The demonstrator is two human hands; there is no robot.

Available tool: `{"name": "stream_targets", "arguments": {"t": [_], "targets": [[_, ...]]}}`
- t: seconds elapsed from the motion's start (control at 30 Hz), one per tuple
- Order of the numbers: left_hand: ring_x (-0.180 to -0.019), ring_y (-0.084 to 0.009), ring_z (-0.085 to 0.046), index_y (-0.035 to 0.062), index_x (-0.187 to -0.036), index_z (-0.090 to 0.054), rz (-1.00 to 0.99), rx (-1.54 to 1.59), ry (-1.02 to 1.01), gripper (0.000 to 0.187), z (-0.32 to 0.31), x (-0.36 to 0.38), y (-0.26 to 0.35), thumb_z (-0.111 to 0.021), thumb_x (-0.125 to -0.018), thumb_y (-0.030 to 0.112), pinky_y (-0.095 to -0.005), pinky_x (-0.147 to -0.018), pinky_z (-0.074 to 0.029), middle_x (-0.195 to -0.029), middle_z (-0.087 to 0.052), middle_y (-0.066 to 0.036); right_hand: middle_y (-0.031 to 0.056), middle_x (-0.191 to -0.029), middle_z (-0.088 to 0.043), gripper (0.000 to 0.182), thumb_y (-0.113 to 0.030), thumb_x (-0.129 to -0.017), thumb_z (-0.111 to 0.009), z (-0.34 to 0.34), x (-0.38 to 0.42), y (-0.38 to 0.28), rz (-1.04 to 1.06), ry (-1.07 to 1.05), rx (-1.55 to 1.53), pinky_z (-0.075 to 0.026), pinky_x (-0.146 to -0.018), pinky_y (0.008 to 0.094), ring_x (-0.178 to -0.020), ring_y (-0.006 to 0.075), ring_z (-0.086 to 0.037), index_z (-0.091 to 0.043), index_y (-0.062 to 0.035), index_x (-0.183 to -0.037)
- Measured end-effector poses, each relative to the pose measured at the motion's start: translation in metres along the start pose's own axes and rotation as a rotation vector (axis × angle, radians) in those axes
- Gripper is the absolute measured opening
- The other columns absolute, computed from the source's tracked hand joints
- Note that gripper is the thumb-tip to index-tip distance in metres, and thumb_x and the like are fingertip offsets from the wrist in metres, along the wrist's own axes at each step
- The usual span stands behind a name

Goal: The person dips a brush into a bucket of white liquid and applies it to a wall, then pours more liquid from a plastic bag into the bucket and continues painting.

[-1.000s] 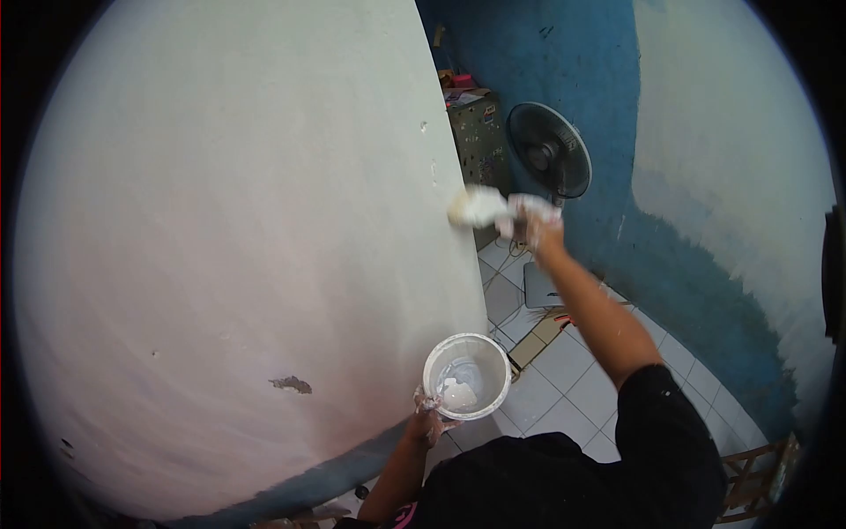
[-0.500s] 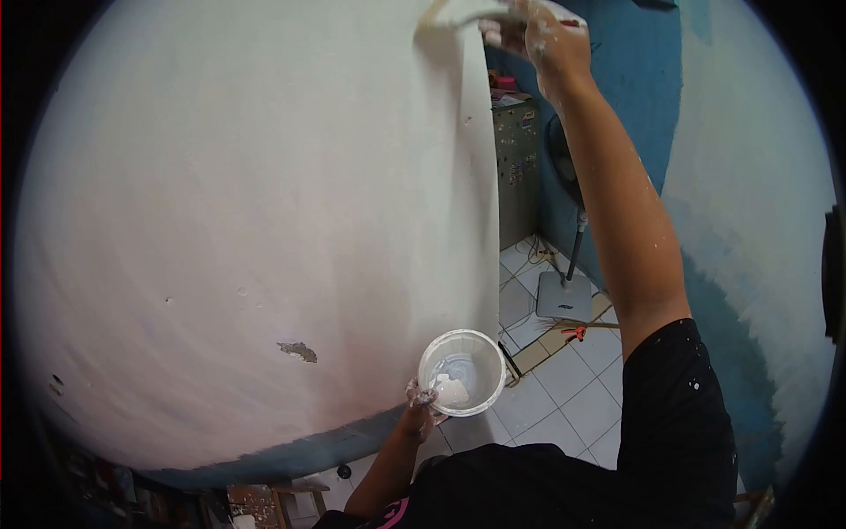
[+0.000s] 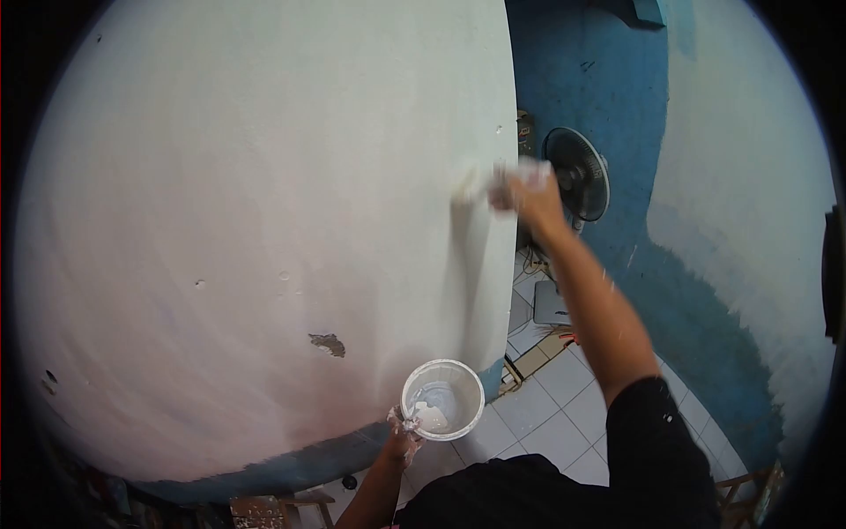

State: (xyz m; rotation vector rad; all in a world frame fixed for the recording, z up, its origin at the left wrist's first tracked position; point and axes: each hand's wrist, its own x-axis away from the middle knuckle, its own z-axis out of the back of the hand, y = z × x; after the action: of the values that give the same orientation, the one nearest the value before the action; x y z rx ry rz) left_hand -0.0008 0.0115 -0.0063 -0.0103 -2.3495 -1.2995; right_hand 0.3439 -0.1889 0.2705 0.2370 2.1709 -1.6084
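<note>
My left hand point(image 3: 404, 439) is closed on the rim of a white plastic bucket point(image 3: 467, 385), at the bottom middle of the head view. White paint point(image 3: 430, 416) lies in the bucket, which is tipped so its inside shows. My right hand point(image 3: 527, 192), smeared by motion, grips a paintbrush point(image 3: 463, 188) near the right edge of the pale wall point(image 3: 264, 176). The pale bristles are at the wall's surface, and the handle is mostly hidden by my fingers. White paint spots mark both hands.
A standing fan point(image 3: 577, 175) is behind my right hand, before a blue wall point(image 3: 608, 88). Chipped plaster point(image 3: 328, 344) breaks the pale wall low down. White floor tiles point(image 3: 564, 436) lie below. A paint-spotted wooden stool point(image 3: 256, 510) stands at the bottom left.
My right hand and the brush have come down along the wall's right edge from the top of the view. The bucket in my left hand sits slightly lower and further left in view.
</note>
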Motion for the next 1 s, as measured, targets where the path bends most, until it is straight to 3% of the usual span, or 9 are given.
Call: {"name": "stream_targets", "arguments": {"t": [0.13, 0.23, 0.4, 0.5, 0.7, 0.83, 0.9, 0.93, 1.0], "targets": [[-0.116, -0.0270, -0.043, 0.0245, -0.125, -0.022, -0.002, -0.019, -0.025, 0.060, -0.007, -0.004, 0.006, -0.060, -0.081, 0.010, -0.0502, -0.090, -0.039, -0.127, -0.037, -0.008, 0.0162, -0.074, -0.064, 0.028, -0.023, -0.089, -0.055, -0.004, -0.074, -0.093, 0.208, 0.096, -0.005, -0.056, -0.056, 0.0332, -0.059, 0.0225, -0.065, -0.060, 0.0045, -0.090], [-0.113, -0.0255, -0.046, 0.0243, -0.124, -0.022, 0.071, 0.072, 0.150, 0.059, -0.049, 0.037, 0.033, -0.060, -0.081, 0.010, -0.0479, -0.085, -0.044, -0.123, -0.039, -0.008, 0.0166, -0.081, -0.065, 0.031, -0.023, -0.090, -0.053, -0.008, -0.115, -0.062, 0.354, 0.022, -0.331, -0.056, -0.059, 0.0333, -0.066, 0.0228, -0.066, -0.058, 0.0048, -0.105], [-0.109, -0.0253, -0.050, 0.0236, -0.126, -0.022, 0.055, 0.055, 0.171, 0.059, -0.050, 0.036, 0.030, -0.058, -0.081, 0.009, -0.0407, -0.077, -0.052, -0.123, -0.041, -0.008, 0.0105, -0.078, -0.065, 0.029, -0.024, -0.086, -0.060, 0.030, -0.001, 0.075, -0.153, 0.131, -0.108, -0.051, -0.050, 0.0268, -0.060, 0.0162, -0.062, -0.061, 0.0020, -0.100], [-0.109, -0.0266, -0.051, 0.0216, -0.126, -0.022, 0.069, 0.036, 0.199, 0.060, -0.049, 0.047, 0.045, -0.057, -0.080, 0.008, -0.0427, -0.080, -0.052, -0.125, -0.040, -0.009, 0.0124, -0.078, -0.065, 0.030, -0.025, -0.088, -0.059, 0.064, 0.060, 0.087, -0.606, 0.029, -0.025, -0.052, -0.051, 0.0285, -0.062, 0.0187, -0.064, -0.061, 0.0024, -0.099], [-0.111, -0.0265, -0.048, 0.0198, -0.134, -0.009, -0.144, -0.109, 0.123, 0.084, -0.069, 0.047, 0.065, -0.065, -0.072, 0.007, -0.0391, -0.081, -0.050, -0.127, -0.040, -0.013, 0.0182, -0.082, -0.066, 0.035, -0.027, -0.087, -0.060, 0.074, 0.134, -0.042, -0.455, -0.456, -0.099, -0.054, -0.052, 0.0255, -0.063, 0.0199, -0.066, -0.059, 0.0054, -0.100], [-0.111, -0.0254, -0.047, 0.0144, -0.134, -0.006, -0.166, -0.092, 0.143, 0.095, -0.151, -0.006, 0.089, -0.071, -0.065, 0.011, -0.0372, -0.085, -0.047, -0.125, -0.041, -0.015, 0.0133, -0.079, -0.067, 0.019, -0.013, -0.080, -0.059, 0.075, 0.097, -0.055, -0.506, -0.722, 0.084, -0.054, -0.054, 0.0266, -0.062, 0.0186, -0.065, -0.064, 0.0019, -0.092], [-0.112, -0.0251, -0.047, 0.0114, -0.133, -0.005, -0.176, -0.087, 0.155, 0.101, -0.189, -0.036, 0.093, -0.074, -0.060, 0.013, -0.0372, -0.089, -0.045, -0.125, -0.041, -0.015, 0.0138, -0.075, -0.066, 0.017, -0.013, -0.076, -0.062, 0.090, 0.073, -0.015, -0.223, -0.931, 0.264, -0.053, -0.058, 0.0326, -0.060, 0.0253, -0.064, -0.065, -0.0004, -0.087], [-0.112, -0.0251, -0.047, 0.0099, -0.133, -0.005, -0.229, -0.054, 0.086, 0.103, -0.084, 0.049, 0.074, -0.076, -0.058, 0.014, -0.0373, -0.091, -0.044, -0.125, -0.041, -0.015, 0.0150, -0.074, -0.065, 0.018, -0.014, -0.075, -0.063, -0.001, 0.203, -0.034, -0.183, -0.970, 0.482, -0.052, -0.060, 0.0343, -0.061, 0.0278, -0.064, -0.065, -0.0008, -0.087], [-0.114, -0.0260, -0.045, 0.0079, -0.133, -0.004, -0.245, -0.028, 0.084, 0.109, -0.086, 0.048, 0.077, -0.080, -0.055, 0.018, -0.0375, -0.095, -0.041, -0.125, -0.040, -0.015, 0.0173, -0.072, -0.064, 0.019, -0.015, -0.074, -0.064, -0.024, 0.212, -0.025, -0.196, -1.008, 0.664, -0.051, -0.061, 0.0374, -0.063, 0.0323, -0.063, -0.065, -0.0016, -0.086]]}}
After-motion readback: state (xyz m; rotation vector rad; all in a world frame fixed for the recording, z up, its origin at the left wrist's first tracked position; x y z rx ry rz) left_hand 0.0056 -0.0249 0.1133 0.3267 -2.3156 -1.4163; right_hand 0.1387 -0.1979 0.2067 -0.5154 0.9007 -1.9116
